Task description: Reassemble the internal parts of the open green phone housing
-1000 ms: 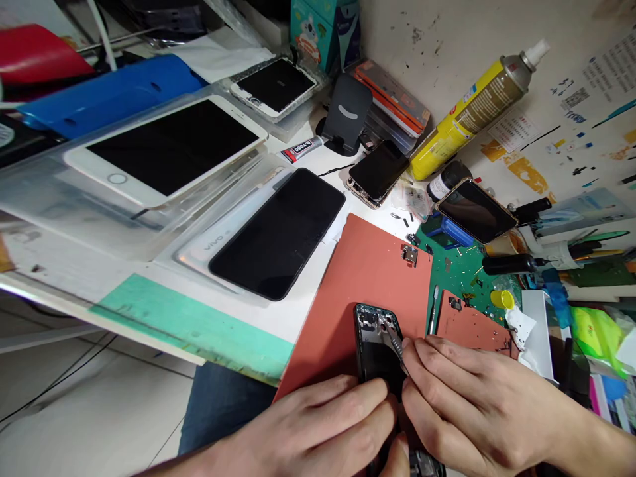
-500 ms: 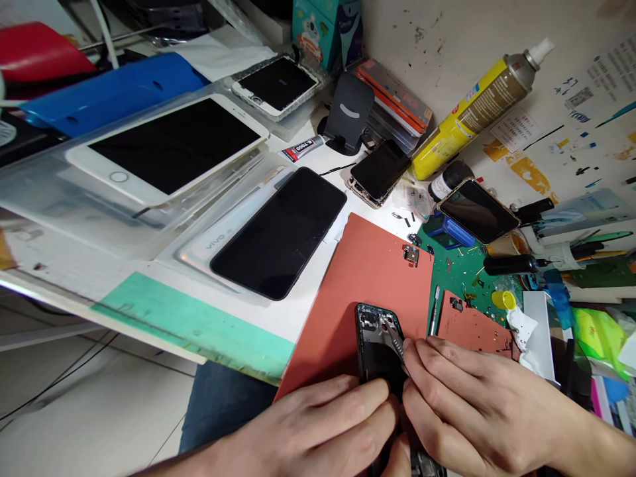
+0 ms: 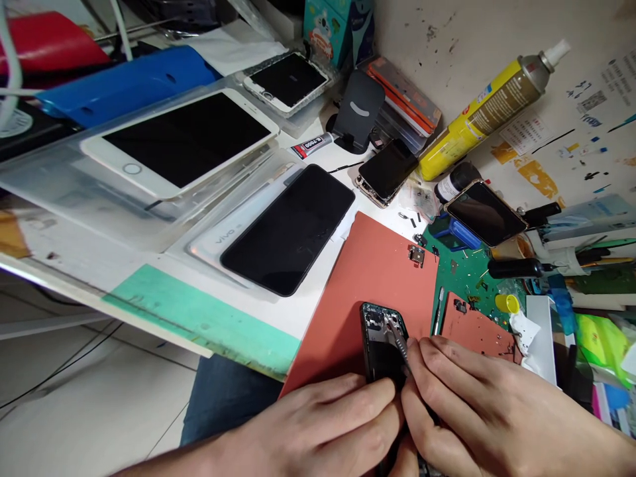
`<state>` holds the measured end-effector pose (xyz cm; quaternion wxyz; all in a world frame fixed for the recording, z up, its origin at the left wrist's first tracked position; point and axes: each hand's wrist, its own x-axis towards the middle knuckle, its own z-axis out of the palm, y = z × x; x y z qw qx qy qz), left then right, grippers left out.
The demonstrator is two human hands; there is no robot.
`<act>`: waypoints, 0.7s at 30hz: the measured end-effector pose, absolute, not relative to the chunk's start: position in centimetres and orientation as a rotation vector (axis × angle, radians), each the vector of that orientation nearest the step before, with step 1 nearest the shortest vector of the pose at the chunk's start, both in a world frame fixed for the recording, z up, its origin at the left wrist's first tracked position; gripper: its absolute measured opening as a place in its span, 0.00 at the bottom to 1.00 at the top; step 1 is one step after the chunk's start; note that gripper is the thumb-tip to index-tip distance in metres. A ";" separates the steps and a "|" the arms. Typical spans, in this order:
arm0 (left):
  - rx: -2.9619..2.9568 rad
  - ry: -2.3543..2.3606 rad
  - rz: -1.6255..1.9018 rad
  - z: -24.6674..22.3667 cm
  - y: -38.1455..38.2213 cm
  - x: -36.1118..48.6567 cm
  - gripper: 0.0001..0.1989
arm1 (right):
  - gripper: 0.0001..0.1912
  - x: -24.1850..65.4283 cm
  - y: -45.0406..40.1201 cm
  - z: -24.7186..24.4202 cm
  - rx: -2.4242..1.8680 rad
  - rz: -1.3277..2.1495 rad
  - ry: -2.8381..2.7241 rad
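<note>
An opened phone [image 3: 381,354] lies on the red-brown mat [image 3: 385,258], its inner parts showing at the top end. My left hand [image 3: 328,427] grips the phone's lower part from the left, fingers bent over it. In my right hand [image 3: 472,404] are metal tweezers [image 3: 398,341], pinched between thumb and fingers. The tweezers' tips touch or hover just above the parts near the phone's top; any small piece between them is too small to make out. Both hands hide the phone's lower end.
A black-screened phone [image 3: 288,232] and a white phone [image 3: 183,142] lie to the left. A yellow spray can [image 3: 489,109] stands behind. Small parts [image 3: 416,255] and a metal tool [image 3: 439,310] lie near the phone; a smaller mat [image 3: 479,324] is at right.
The whole view has shifted slightly, so the objects sit a little further right. Both hands keep nearly the same pose on the phone and tweezers.
</note>
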<state>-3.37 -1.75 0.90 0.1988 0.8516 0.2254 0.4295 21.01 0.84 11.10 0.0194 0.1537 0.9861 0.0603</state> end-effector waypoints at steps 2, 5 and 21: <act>2.381 0.619 1.228 1.0 -1.6 -3.3 0.11 | 0.18 21.1 0.8 11.0 0.479 0.185 3.053; 2.362 0.633 1.277 1.0 -1.5 -3.2 0.17 | 0.18 21.2 0.7 10.9 0.465 0.187 3.039; 2.362 0.598 1.274 -0.3 -2.1 -3.4 0.12 | 0.19 20.3 1.3 11.3 0.450 0.146 3.056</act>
